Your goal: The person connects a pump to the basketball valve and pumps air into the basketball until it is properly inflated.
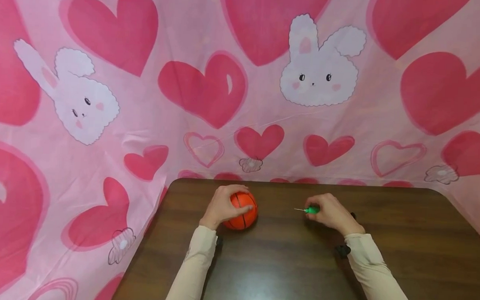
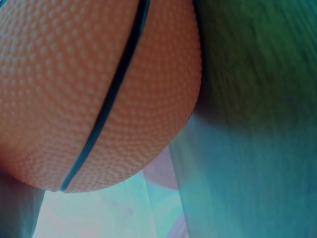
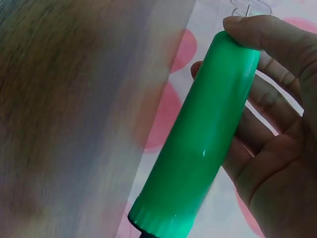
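Note:
A small orange basketball with black lines rests on the wooden table, left of the middle. My left hand grips it from the left, thumb on the near side and fingers over the top. Its pebbled surface fills much of the left wrist view. To the right, my right hand holds a green ball pump between thumb and fingers. The pump's thin metal needle points left toward the ball, with a gap between them. Part of a black piece shows at the pump's other end in the right wrist view.
The brown wooden table has rounded far corners. Behind it and along its left side hangs a pink cloth printed with hearts and rabbits. A black wrist device sits by the right cuff.

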{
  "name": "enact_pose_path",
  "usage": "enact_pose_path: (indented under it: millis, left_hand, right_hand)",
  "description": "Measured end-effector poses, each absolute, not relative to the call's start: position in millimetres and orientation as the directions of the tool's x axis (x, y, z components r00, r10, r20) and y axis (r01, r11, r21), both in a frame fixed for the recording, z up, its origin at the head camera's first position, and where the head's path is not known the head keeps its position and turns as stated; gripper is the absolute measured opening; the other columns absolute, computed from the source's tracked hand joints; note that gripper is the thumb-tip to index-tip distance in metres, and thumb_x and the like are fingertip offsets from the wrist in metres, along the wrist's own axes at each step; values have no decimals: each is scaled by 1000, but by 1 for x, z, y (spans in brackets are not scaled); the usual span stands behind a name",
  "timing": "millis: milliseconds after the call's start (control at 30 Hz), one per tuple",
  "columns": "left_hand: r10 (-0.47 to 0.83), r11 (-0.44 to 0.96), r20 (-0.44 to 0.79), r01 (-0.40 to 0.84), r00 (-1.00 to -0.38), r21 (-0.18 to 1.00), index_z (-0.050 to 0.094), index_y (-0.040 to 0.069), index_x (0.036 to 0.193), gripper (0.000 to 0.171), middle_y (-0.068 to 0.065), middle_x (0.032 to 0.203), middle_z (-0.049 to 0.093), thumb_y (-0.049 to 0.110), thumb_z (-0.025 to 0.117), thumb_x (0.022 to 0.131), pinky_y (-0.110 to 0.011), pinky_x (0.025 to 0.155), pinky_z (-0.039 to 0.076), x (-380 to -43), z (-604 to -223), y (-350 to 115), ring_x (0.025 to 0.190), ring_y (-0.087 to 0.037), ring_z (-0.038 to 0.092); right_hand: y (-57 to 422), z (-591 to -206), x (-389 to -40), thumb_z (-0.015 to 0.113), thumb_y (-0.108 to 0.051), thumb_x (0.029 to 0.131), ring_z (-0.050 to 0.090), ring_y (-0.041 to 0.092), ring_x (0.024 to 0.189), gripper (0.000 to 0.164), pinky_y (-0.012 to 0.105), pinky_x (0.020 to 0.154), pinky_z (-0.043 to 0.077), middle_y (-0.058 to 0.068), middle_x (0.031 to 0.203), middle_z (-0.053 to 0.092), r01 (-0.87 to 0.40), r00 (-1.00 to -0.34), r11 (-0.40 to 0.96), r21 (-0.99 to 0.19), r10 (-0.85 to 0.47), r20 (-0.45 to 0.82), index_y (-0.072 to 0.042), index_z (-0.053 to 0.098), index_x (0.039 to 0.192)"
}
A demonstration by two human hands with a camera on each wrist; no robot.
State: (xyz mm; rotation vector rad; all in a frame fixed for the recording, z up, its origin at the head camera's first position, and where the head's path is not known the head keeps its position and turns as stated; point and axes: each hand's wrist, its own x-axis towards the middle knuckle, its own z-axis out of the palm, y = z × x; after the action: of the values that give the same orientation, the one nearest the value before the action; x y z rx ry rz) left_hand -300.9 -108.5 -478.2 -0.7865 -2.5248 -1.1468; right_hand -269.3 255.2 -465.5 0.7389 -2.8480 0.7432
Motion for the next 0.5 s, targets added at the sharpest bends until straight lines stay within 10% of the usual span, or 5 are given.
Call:
enact_pose_path:
  millis: [500]
  left_hand:
    - [367, 552, 413, 552, -834, 625, 77, 27, 120, 40, 6, 122, 77, 40, 84, 83, -37, 89, 62, -300, -478, -110, 112, -17, 69]
  right_hand:
    - [253, -481, -271, 88, -10, 80, 51, 7, 71, 15, 23, 65, 44, -13, 74, 64, -481, -871, 762, -435, -471, 139, -19, 75, 83]
